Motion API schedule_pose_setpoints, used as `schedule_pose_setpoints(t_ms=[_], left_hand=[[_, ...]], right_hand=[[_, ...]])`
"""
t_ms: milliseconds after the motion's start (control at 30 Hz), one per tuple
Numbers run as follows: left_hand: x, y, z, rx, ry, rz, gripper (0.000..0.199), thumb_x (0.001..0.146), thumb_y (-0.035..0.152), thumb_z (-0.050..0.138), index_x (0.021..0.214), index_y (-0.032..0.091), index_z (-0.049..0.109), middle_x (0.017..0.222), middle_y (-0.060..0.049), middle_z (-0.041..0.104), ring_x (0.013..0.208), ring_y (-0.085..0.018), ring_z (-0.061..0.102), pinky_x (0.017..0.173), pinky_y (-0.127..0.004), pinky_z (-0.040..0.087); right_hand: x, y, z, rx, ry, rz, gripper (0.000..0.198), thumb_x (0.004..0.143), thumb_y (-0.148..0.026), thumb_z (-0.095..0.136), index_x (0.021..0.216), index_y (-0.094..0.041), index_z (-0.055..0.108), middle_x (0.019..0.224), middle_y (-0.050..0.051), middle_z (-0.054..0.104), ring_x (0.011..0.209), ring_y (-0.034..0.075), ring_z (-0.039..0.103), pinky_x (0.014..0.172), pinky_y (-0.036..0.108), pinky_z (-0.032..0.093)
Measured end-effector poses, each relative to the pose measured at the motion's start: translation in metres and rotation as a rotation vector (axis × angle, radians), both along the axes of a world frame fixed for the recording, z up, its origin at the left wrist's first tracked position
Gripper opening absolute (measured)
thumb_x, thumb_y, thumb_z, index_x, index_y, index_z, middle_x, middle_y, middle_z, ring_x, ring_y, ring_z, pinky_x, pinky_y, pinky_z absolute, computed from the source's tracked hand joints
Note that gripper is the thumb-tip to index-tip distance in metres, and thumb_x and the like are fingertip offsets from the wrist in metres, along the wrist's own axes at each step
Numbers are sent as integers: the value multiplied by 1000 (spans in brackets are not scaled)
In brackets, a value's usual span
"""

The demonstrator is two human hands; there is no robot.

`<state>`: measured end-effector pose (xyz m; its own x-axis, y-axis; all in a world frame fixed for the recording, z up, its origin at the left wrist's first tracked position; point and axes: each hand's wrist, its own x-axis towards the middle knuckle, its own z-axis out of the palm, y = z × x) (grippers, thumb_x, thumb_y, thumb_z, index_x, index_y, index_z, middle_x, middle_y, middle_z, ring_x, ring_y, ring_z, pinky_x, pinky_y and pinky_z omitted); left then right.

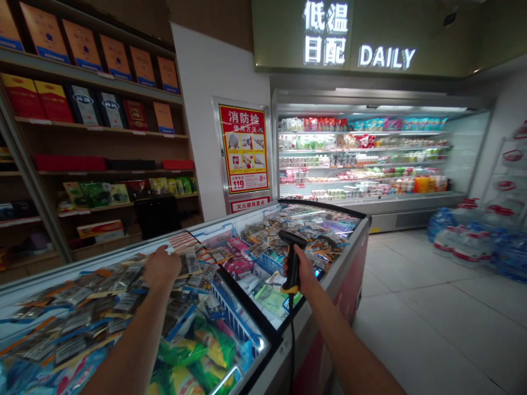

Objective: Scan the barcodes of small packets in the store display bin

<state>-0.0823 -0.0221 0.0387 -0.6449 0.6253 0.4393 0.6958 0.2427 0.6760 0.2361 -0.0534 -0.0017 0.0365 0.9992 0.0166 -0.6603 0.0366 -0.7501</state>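
Observation:
My right hand (305, 270) is wrapped round the grip of a black and yellow barcode scanner (293, 263), held upright above the freezer's front edge. A black cable (292, 334) hangs from the scanner's base. My left hand (162, 267) reaches over the left part of the chest freezer (329, 291), its fingers curled. A small white bit (169, 249) shows at its fingertips; what it is I cannot make out. Below and around the left hand lie many flat bagged packs (119, 280). Green and yellow bags (197, 351) lie nearer to me.
A blue basket (234, 312) stands inside the freezer, and a black frame bar (247, 296) divides its top. Shelves of boxes (111, 104) line the left wall. A lit open fridge (362, 159) stands at the back. Water bottles (469, 241) sit on the tiled floor (420, 318) at right.

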Motion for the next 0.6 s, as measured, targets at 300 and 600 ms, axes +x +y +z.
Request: schedule_pose_setpoints(t_ms=[300, 600], left_hand=[[91, 28, -11, 68, 459, -308, 37, 74, 18, 40, 107, 12, 55, 110, -11, 55, 106, -22, 46, 91, -33, 34], [151, 88, -57, -358, 319, -625, 39, 75, 25, 44, 112, 12, 49, 113, -15, 56, 105, -23, 49, 86, -32, 34]], right_hand=[[5, 6, -20, -42, 171, 15, 28, 67, -42, 53, 78, -16, 53, 49, -2, 54, 38, 9, 48, 35, 19, 38], [0, 5, -24, -23, 149, -1, 30, 66, -42, 54, 81, -15, 54, 50, -2, 55, 38, 9, 47, 36, 20, 38]])
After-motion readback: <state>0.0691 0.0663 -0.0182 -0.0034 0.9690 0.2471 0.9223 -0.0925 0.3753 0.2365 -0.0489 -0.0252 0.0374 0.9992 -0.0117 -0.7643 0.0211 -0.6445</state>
